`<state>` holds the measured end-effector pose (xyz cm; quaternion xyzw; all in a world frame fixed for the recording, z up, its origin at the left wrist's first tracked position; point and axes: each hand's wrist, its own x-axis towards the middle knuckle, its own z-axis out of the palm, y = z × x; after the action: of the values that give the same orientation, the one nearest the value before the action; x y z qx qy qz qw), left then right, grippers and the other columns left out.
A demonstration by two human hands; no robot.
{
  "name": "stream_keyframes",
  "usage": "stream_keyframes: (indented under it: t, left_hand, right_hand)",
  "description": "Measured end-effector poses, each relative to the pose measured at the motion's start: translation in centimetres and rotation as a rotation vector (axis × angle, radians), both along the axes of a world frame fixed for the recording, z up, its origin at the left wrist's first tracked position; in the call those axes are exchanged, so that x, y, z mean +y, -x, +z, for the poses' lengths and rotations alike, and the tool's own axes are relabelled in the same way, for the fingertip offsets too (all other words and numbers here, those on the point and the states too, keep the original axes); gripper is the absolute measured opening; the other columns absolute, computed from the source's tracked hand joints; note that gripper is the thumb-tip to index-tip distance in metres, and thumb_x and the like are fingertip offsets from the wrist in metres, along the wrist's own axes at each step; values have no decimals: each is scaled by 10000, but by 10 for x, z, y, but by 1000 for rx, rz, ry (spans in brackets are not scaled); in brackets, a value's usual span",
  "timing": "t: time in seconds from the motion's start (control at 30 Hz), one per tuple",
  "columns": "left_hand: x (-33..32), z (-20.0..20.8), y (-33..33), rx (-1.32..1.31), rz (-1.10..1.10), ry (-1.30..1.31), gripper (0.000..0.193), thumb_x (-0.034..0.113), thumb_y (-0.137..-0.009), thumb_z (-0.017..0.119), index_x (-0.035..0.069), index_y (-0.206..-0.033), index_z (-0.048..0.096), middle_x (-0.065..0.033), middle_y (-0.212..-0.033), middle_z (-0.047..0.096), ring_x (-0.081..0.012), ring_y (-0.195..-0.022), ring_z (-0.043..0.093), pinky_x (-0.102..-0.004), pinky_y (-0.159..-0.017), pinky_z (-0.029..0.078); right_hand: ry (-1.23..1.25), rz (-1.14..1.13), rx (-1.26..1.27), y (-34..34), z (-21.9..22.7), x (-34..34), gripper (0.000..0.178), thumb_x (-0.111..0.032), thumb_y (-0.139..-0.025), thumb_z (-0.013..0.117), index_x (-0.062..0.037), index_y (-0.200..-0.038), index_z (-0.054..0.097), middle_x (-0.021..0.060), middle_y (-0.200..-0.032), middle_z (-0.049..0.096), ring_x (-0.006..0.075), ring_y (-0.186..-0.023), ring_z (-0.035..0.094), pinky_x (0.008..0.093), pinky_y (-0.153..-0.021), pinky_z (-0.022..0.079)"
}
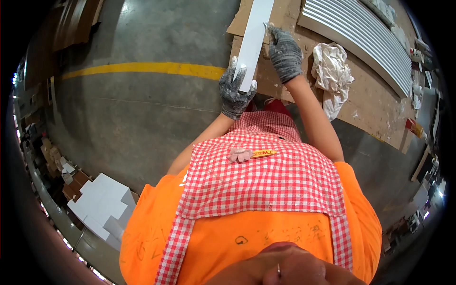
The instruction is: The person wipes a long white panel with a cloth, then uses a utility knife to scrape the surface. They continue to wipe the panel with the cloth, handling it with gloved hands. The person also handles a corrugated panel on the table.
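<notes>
White strip (254, 40) in work, desk's (370, 114) left side!
Left hand (235, 95) clamps its near end; right hand (286, 53), fingers bunched together, at its right edge; far-right strips (358, 40): done or waiting, can't tell.

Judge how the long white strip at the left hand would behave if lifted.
The white strip looks fairly stiff, since its edges run straight. Being long and narrow, it may swing or dip if held by one end. Its smooth-looking face could slide easily.
</notes>
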<state>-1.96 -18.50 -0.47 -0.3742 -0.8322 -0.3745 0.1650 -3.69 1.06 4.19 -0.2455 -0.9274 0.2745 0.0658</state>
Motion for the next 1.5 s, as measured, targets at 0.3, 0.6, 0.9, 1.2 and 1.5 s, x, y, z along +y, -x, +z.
stream_keyframes:
  t: [0.3,0.6,0.9,1.2,1.5]
  left_hand:
    - [-3,8,1,25,14,20,488,252,-794,676,30,-1208,543,-243,-1314,480,-349,-1135,522,-421,-943,408]
    - [-1,3,2,4,15,-20,498,224,-788,668,32,-1226,532,-244,-1293,494,-359,-1140,522,-428,-944,411]
    - [-1,8,2,-36,-3,-28,477,209,-797,664,33,-1223,540,-244,-1302,486,-369,-1148,516,-434,-951,406]
    - [-1,9,3,-37,-13,-44,497,193,-769,687,42,-1219,539,-242,-1312,479,-361,-1139,519,-430,-938,412]
    - [-2,7,0,-39,17,-42,503,222,-779,692,34,-1219,540,-216,-1325,480,-329,-1159,515,-408,-959,401]
  right_hand:
    - [-63,-3,182,8,1,11,324,-90,-867,470,-99,-1172,578,171,-1058,619,345,-968,589,440,-846,475]
    - [-80,-1,145,20,-3,21,266,-167,-884,524,-89,-1125,605,194,-961,613,356,-886,597,421,-784,487]
    - [-102,-1,157,28,-3,26,278,-160,-894,504,-121,-1154,594,194,-975,613,357,-902,605,438,-802,494]
    - [-65,-101,126,52,-8,45,256,-202,-905,513,-122,-1118,628,183,-1023,622,355,-941,594,410,-821,479]
    - [399,-146,418,61,-10,111,230,-193,-824,697,-72,-1020,701,81,-1065,666,168,-917,633,296,-836,488]
